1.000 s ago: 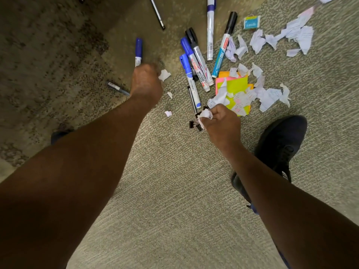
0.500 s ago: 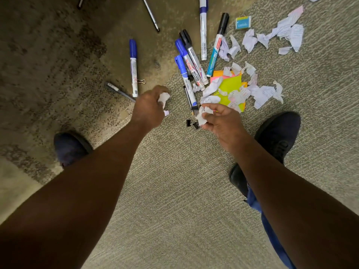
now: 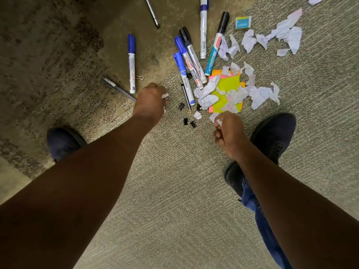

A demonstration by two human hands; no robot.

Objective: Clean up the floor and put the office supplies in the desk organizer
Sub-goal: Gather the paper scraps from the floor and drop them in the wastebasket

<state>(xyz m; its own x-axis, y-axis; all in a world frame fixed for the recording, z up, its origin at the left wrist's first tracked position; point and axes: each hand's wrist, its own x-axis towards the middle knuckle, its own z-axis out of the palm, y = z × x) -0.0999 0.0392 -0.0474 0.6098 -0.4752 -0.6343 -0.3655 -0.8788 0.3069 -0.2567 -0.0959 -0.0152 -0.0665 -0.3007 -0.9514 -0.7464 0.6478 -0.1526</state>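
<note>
Torn white paper scraps (image 3: 258,95) lie scattered over the carpet around a stack of bright sticky notes (image 3: 227,85). Several markers (image 3: 191,57) lie in a fan just beyond them, one blue-capped marker (image 3: 131,63) lies apart to the left, and black binder clips (image 3: 189,122) sit between my hands. My left hand (image 3: 150,102) is curled round small paper scraps that peek out at its fingers. My right hand (image 3: 229,131) grips a wad of scraps, white showing at the thumb.
My two dark shoes (image 3: 272,136) stand on the carpet, the left one (image 3: 62,142) at the edge of a darker patch. A grey pen (image 3: 118,88) lies left of my left hand, another pen (image 3: 152,11) at the top, and a small eraser (image 3: 243,22) beyond the markers.
My left hand pulled back from near the blue-capped marker with a scrap in it. My right hand drew back from the sticky notes with its scraps.
</note>
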